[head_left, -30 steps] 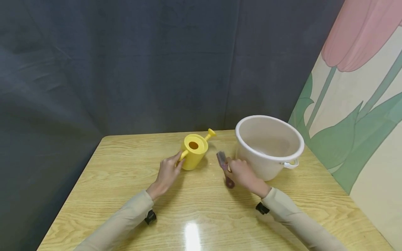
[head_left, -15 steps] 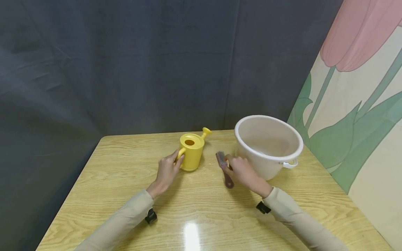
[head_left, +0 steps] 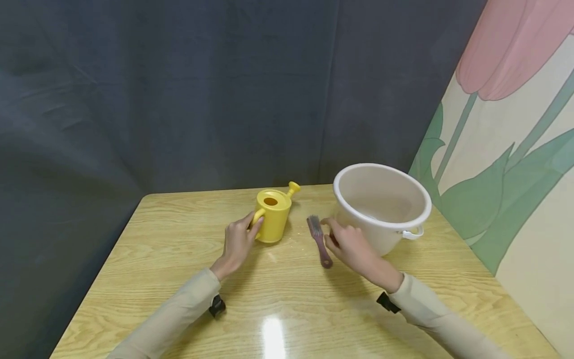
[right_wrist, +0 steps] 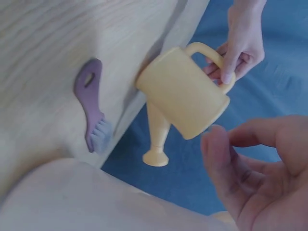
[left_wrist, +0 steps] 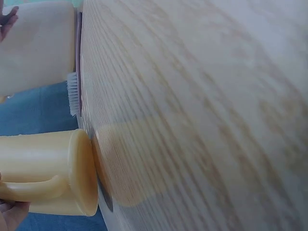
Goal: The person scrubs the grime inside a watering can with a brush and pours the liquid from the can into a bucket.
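A yellow watering can (head_left: 272,215) stands near the table's back edge, its spout pointing right and away. My left hand (head_left: 237,243) grips its handle from the left; the right wrist view shows thumb and fingers around the handle (right_wrist: 207,50). Whether the can's base fully touches the table, I cannot tell. Right of the can, a purple brush (head_left: 320,244) with pale bristles lies bristles up on the wood. Just right of the brush hovers my right hand (head_left: 354,248), fingers loosely bent and holding nothing.
A large white bucket (head_left: 358,212) with a white side handle (head_left: 412,233) stands behind my right hand. The wooden table (head_left: 179,219) ends at a dark curtain (head_left: 224,99). A wall with painted tulips (head_left: 515,199) borders the right side.
My left hand has shifted the watering can slightly left and it stands straighter. My right hand has let go of the brush and lifted off it; the brush stays on the table.
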Demonstrator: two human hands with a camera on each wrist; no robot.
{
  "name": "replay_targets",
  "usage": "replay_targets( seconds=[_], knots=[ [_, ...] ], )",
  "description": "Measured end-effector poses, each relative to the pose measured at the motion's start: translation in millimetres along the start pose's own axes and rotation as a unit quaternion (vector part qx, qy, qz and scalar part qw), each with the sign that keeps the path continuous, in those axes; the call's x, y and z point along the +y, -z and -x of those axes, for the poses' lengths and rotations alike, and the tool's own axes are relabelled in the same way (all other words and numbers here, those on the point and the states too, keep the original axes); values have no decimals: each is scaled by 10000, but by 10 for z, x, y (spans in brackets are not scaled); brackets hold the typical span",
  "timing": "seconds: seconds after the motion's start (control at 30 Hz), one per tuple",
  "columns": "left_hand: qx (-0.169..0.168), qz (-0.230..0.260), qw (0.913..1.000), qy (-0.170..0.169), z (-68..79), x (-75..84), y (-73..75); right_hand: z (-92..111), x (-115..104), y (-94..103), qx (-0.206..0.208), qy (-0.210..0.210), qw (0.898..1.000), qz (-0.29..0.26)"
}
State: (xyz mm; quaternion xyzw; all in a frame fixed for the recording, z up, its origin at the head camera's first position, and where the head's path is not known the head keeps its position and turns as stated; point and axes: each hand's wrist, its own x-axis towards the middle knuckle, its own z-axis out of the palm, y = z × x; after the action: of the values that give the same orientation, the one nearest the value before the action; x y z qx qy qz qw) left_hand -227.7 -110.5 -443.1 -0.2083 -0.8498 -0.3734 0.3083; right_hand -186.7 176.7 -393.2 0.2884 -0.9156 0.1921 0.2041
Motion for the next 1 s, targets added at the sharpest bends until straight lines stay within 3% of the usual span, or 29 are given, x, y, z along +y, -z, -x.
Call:
replay_targets(
  seconds=[0.6, 1.0],
  knots=[
    [292, 193, 9991, 243, -96, -97, -48, -51, -91, 188, 375, 223, 9979, -476],
    [449, 190, 9987, 155, -166, -82, -54, -35, -17, 296, 968, 502, 9935, -319]
  ],
)
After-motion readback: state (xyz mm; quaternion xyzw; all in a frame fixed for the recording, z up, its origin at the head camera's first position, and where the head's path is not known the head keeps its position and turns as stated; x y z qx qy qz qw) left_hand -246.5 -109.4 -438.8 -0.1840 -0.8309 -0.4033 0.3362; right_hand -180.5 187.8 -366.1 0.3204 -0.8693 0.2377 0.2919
